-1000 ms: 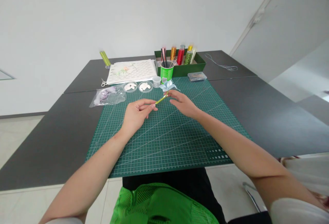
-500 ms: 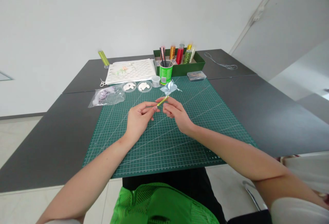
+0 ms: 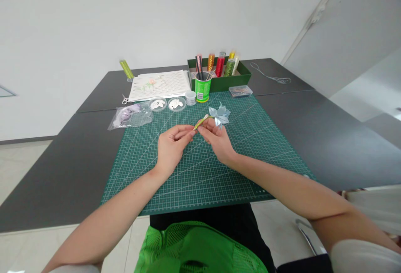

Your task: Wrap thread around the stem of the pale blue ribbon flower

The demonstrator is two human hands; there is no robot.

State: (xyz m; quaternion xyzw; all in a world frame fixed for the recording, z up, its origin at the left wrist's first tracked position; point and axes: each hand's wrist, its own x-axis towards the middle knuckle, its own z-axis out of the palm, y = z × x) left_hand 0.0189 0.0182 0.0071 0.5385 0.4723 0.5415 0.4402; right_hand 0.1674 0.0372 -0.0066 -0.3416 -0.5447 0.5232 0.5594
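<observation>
A pale blue artificial flower (image 3: 219,115) with pointed petals sits at the upper end of a yellow-green stem (image 3: 201,122), which has a small white bud-like bit near its top. My left hand (image 3: 174,142) pinches the stem's lower end between thumb and fingertips. On the right, my right hand (image 3: 217,138) is closed at the stem, thumb and index finger together just below the bloom. Its other fingers are curled and partly hidden behind. Both hands are just above the green cutting mat (image 3: 200,177).
Behind the hands stand a green can (image 3: 203,90) of tools, a dark green box (image 3: 230,84) of thread spools, and a clear case (image 3: 240,91). To the left lie dishes of white pieces (image 3: 177,104), a plastic bag (image 3: 131,116), patterned sheets (image 3: 159,85) and scissors (image 3: 125,99).
The blue flower has swung to the right and turned, so its petals now show spread beside my right hand. My right fingers have come in close to the stem and my left hand.
</observation>
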